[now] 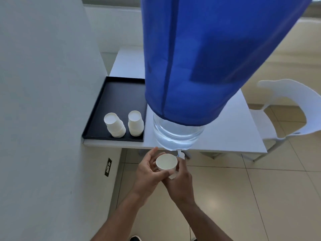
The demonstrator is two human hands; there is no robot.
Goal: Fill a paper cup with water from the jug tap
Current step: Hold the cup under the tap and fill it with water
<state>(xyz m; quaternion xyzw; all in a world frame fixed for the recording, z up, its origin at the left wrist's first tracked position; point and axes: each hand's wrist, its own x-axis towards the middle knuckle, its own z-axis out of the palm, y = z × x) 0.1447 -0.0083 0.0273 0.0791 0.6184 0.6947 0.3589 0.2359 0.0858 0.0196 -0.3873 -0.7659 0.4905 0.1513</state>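
Note:
An upright white paper cup [166,161] is held just below the table's front edge, and its inside looks dry. My left hand [149,173] cups its left side, with the thumb across the near wall. My right hand [181,183] wraps its right side and base, the fingers reaching up beside the small white tap [180,154]. The tap sticks out at the bottom of the clear water jug [177,134], just right of the cup's rim. A blue cloth cover [199,58] hides most of the jug. No water is seen running.
The jug stands on a white table [225,136]. A black tray [114,96] on the table's left holds two stacks of upside-down paper cups [114,125]. A wall [43,101] is on the left, a white chair [286,115] on the right, and tiled floor lies below.

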